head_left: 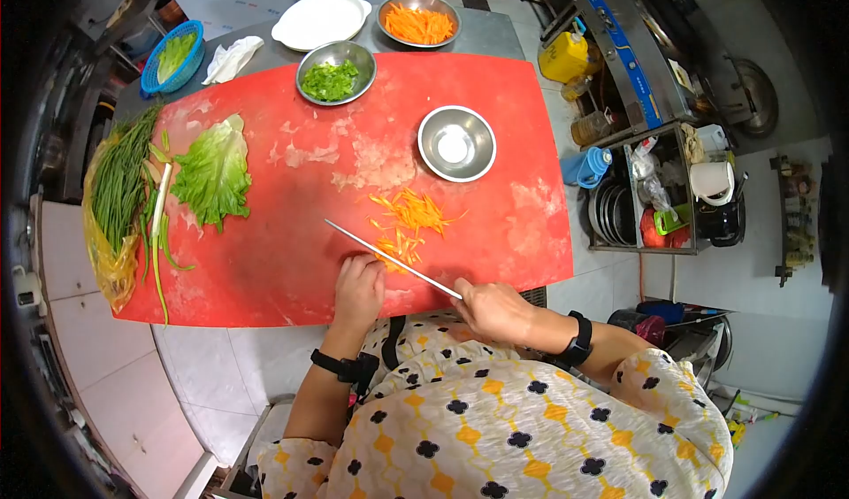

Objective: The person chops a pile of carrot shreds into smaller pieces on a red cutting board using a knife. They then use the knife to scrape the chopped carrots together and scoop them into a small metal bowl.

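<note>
Held in the right hand (495, 311), the knife (411, 269) is by the shredded carrot (417, 212); left hand (360, 285) curls beside this carrot, its hold unclear.

On the cutting board (274, 269), scallions (121, 194) and a lettuce leaf (215, 176) lie left, carrot shreds (414, 211) toward the front, a bowl (484, 145) toward the right; behind it sits a plate (323, 19).

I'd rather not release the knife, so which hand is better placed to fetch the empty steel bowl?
Left, probably: the left hand sits by the carrot strips without a tool, while the right hand holds the knife.
</note>
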`<state>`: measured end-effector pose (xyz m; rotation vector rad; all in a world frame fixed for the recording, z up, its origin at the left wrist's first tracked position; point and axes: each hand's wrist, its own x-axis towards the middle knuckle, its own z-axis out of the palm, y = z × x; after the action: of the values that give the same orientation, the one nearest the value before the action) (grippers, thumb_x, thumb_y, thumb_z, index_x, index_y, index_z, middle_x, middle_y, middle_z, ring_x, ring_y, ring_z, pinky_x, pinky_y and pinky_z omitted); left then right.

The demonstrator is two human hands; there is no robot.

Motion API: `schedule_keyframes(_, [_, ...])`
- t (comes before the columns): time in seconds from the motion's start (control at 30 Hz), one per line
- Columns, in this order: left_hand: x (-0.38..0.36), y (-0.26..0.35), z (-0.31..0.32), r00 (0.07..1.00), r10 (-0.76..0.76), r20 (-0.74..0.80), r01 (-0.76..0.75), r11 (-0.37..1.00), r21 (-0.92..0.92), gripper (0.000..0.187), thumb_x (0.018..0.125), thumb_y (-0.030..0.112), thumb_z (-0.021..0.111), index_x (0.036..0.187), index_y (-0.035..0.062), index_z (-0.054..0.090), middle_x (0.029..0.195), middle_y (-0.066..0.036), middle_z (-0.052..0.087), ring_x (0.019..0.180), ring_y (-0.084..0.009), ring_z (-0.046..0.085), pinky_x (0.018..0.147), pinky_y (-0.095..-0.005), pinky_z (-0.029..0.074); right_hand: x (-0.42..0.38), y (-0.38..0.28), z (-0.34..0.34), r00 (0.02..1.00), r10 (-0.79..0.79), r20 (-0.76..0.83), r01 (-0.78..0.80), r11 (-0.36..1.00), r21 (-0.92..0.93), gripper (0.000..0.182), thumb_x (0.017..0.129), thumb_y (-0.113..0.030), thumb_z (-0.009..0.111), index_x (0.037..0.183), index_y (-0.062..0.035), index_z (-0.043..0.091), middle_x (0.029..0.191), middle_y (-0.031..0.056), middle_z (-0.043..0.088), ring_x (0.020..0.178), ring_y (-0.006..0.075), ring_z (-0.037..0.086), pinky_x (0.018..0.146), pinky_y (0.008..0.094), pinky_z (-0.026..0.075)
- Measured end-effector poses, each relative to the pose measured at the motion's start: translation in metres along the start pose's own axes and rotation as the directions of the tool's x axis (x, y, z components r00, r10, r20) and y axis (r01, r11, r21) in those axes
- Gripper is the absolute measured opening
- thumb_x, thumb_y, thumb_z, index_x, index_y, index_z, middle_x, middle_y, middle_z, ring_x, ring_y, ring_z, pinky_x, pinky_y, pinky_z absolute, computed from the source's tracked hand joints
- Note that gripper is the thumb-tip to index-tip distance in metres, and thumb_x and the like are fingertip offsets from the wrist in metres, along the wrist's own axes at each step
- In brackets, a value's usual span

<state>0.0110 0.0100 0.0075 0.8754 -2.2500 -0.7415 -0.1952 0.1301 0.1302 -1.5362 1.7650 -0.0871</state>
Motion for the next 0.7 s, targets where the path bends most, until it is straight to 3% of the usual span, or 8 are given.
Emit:
schedule_keyframes(0.17, [0.003, 0.003, -0.001, 0.999, 0.022, 0.036, -0.025, 0.997, 0.074, 0.013, 0.081, 0.001, 0.065, 0.094, -0.0003, 0.066, 0.100, -0.014, 0.062, 0.091, -0.0337, 0.058, 0.081, -0.0428, 0.050, 0.012, 0.003, 0.014, 0.999, 0.007, 0.034, -0.006, 1.000, -0.006, 0.025, 0.098, -0.025, 0.049, 0.099, 0.0001, 0.049, 0.073, 0.0251, 0.064, 0.069, 0.0462, 0.062, 0.061, 0.0558, 0.049])
schedule_keyframes(0.3, [0.000, 0.000, 0.000, 1.000, 0.003, 0.010, -0.003, 1.000, 0.028, 0.012, 0.082, 0.001, 0.064, 0.094, -0.0006, 0.066, 0.099, -0.014, 0.061, 0.091, -0.0340, 0.058, 0.082, -0.0431, 0.050, 0.017, 0.004, 0.008, 0.999, -0.025, -0.027, 0.025, 1.000, -0.003, 0.025, 0.098, -0.025, 0.049, 0.100, 0.0001, 0.049, 0.070, 0.0248, 0.063, 0.067, 0.0465, 0.062, 0.059, 0.0559, 0.048])
schedule_keyframes(0.37, [-0.001, 0.003, -0.006, 0.998, -0.059, 0.003, 0.059, 0.998, 0.013, 0.012, 0.083, 0.001, 0.063, 0.094, -0.0011, 0.065, 0.099, -0.015, 0.061, 0.091, -0.0343, 0.058, 0.082, -0.0433, 0.050, 0.011, 0.006, 0.007, 0.997, -0.040, -0.060, 0.043, 0.998, 0.040, 0.025, 0.098, -0.025, 0.049, 0.099, 0.0002, 0.049, 0.068, 0.0246, 0.062, 0.066, 0.0467, 0.061, 0.057, 0.0559, 0.048])
schedule_keyframes(0.5, [-0.005, -0.001, -0.006, 0.999, -0.038, 0.035, 0.038, 0.999, 0.015, 0.012, 0.083, 0.002, 0.063, 0.094, -0.0014, 0.065, 0.100, -0.015, 0.062, 0.091, -0.0345, 0.058, 0.082, -0.0434, 0.049, -0.001, 0.003, 0.003, 0.999, -0.020, -0.043, 0.021, 1.000, 0.017, 0.023, 0.098, -0.024, 0.051, 0.093, -0.0016, 0.048, 0.065, 0.0239, 0.060, 0.062, 0.0463, 0.059, 0.056, 0.0547, 0.046])
schedule_keyframes(0.6, [-0.005, 0.000, -0.004, 0.999, -0.014, 0.031, 0.015, 1.000, -0.014, 0.012, 0.083, 0.002, 0.064, 0.094, -0.0014, 0.065, 0.100, -0.015, 0.062, 0.092, -0.0348, 0.058, 0.082, -0.0436, 0.049, -0.003, 0.002, 0.001, 0.999, -0.033, -0.018, 0.033, 0.999, 0.011, 0.024, 0.098, -0.024, 0.052, 0.094, -0.0013, 0.048, 0.065, 0.0244, 0.060, 0.063, 0.0466, 0.059, 0.056, 0.0549, 0.046])
schedule_keyframes(0.7, [-0.002, 0.000, -0.002, 1.000, -0.004, 0.030, 0.004, 1.000, -0.003, 0.012, 0.082, 0.002, 0.064, 0.094, -0.0008, 0.066, 0.099, -0.015, 0.061, 0.092, -0.0349, 0.058, 0.082, -0.0436, 0.049, 0.000, -0.001, -0.004, 0.993, 0.039, 0.111, -0.035, 0.999, -0.033, 0.029, 0.096, -0.026, 0.055, 0.100, 0.0016, 0.048, 0.072, 0.0252, 0.064, 0.070, 0.0459, 0.063, 0.062, 0.0553, 0.049])
